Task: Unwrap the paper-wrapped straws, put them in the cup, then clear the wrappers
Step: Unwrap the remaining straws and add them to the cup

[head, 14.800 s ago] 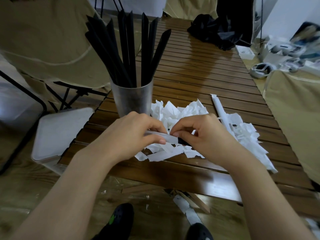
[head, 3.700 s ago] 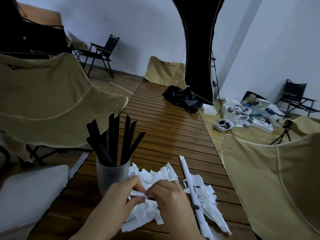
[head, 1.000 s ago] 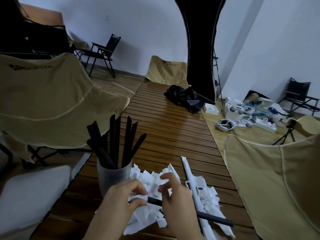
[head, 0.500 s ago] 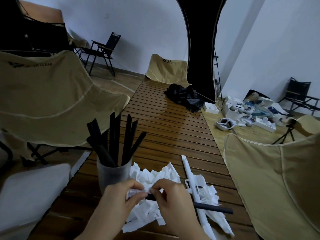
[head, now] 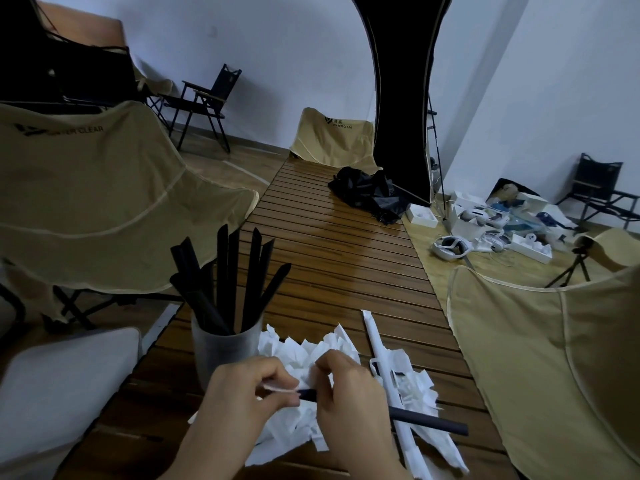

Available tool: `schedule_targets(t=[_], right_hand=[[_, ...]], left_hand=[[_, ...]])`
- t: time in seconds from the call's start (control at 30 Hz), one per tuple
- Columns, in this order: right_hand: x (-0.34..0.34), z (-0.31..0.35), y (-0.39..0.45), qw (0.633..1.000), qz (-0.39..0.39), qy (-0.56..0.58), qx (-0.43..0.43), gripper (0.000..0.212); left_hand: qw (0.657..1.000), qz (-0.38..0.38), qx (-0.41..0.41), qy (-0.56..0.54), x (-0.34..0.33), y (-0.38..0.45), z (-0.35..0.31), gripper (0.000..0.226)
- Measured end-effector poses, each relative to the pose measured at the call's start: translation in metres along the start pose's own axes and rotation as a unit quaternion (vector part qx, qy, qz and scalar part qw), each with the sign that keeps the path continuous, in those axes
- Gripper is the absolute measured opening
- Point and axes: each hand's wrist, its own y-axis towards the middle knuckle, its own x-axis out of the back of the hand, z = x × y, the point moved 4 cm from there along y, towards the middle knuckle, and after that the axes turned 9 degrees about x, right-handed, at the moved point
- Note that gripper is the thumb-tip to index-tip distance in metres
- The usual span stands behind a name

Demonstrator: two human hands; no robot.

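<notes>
- The cup (head: 221, 355) stands at the left on the tabletop (head: 339, 258), full of black straws (head: 225, 282).
- The left hand (head: 242, 400) pinches a paper wrapper (head: 278, 388).
- The right hand (head: 349, 393) grips a black straw (head: 429, 421) above the torn wrappers (head: 294, 351).
- One wrapped straw (head: 375, 341) lies just to the right.

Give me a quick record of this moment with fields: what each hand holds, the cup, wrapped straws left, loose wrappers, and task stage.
left hand: pinches a scrap of white wrapper at the end of a black straw
right hand: grips that straw, which sticks out to the right
cup: upright on the slatted table, holding a bunch of black straws
wrapped straws left: one wrapped straw lying right of the hands
loose wrappers: white wrapper pile under and around the hands
stage: wrapper nearly off; straw not yet in cup
</notes>
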Motion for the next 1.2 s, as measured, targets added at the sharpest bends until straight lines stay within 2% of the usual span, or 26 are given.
schedule_targets(t=[0.1, 0.4, 0.6, 0.77, 1.07, 1.2], right_hand=[[0.001, -0.008, 0.0, 0.999, -0.02, -0.004, -0.027, 0.013], [-0.001, -0.014, 0.0, 0.999, -0.027, -0.045, -0.013, 0.036], [-0.001, -0.007, 0.002, 0.996, -0.017, 0.016, 0.09, 0.018], [-0.002, 0.004, 0.002, 0.989, -0.005, 0.049, 0.139, 0.017], [-0.001, 0.002, 0.001, 0.992, -0.025, 0.042, 0.116, 0.011], [-0.004, 0.001, 0.0, 0.994, -0.042, 0.032, 0.099, 0.008]], left_hand=[[1.0, -0.008, -0.007, -0.004, 0.001, 0.0, 0.001, 0.02], [1.0, 0.005, 0.003, 0.004, 0.005, 0.002, 0.012, 0.012], [0.999, -0.008, 0.024, -0.023, 0.007, 0.005, 0.015, 0.013], [0.999, 0.003, 0.015, -0.047, 0.006, 0.006, 0.015, 0.017], [0.996, 0.026, 0.022, -0.078, 0.006, 0.003, 0.01, 0.029], [0.998, 0.011, 0.019, -0.064, 0.004, 0.004, 0.007, 0.027]])
